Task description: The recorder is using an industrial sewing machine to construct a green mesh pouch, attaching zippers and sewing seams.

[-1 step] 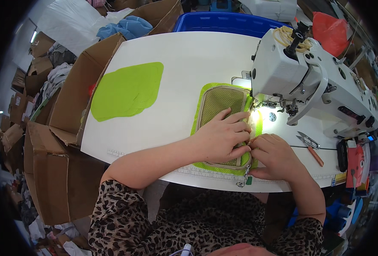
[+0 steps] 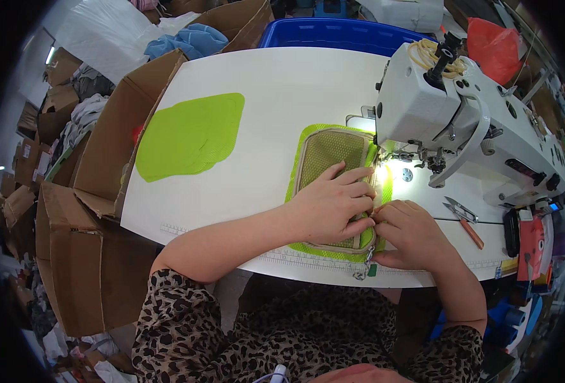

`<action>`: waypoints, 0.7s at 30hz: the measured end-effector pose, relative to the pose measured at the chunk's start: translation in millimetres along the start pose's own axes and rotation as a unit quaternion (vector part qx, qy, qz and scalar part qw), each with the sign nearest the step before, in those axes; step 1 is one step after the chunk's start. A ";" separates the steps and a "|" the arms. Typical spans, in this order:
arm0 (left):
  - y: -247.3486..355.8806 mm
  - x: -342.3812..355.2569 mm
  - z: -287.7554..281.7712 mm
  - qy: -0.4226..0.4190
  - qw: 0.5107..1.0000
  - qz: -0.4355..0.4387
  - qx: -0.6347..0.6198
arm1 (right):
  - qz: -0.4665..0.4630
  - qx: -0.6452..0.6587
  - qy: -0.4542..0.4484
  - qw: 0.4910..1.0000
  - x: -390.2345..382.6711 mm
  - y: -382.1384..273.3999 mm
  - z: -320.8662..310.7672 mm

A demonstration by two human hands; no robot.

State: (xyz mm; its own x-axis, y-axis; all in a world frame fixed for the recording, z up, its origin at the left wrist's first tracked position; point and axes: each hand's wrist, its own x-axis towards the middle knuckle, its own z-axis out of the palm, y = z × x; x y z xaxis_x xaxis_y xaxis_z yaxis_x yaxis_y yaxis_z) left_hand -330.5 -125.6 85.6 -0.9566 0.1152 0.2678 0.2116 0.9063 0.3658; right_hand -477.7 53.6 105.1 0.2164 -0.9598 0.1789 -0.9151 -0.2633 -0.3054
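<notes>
A flat mesh pouch (image 2: 314,158) with a beige border and bright green edges lies on the white table, its right edge beside the sewing machine's (image 2: 416,96) lit needle area. My left hand (image 2: 334,205) rests on top of the pouch, fingers spread and pressing lightly. Close to the left fingertips, my right hand (image 2: 410,235) has its fingers curled and pinched at the pouch's lower right edge; the exact fold between them is hidden. A small metal zipper pull (image 2: 362,274) hangs at the near corner, just left of the right hand.
A stack of green fabric panels (image 2: 190,137) lies at the table's left. Thread snips (image 2: 466,225) with an orange handle lie right of my right hand. Open cardboard boxes (image 2: 72,255) stand along the left edge; a blue bin (image 2: 333,32) is behind the table.
</notes>
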 end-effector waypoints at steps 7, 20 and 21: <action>-0.3 0.0 0.3 -0.001 1.000 -0.001 0.000 | 0.001 -0.006 0.014 1.000 0.3 -0.3 1.6; -0.6 0.2 0.0 -0.004 1.000 -0.005 -0.004 | -0.025 -0.056 0.054 0.997 0.5 3.5 6.9; -1.1 1.1 1.1 -0.004 1.000 -0.003 -0.006 | -0.023 -0.055 0.054 0.997 -0.5 5.2 8.3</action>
State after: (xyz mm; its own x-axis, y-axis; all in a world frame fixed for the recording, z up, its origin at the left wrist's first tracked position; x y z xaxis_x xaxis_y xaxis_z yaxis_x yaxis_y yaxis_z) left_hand -332.0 -126.0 84.5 -0.9595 0.1130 0.2582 0.2080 0.9021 0.3781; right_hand -479.7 51.9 95.7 0.2272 -0.9292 0.2913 -0.9381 -0.2892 -0.1907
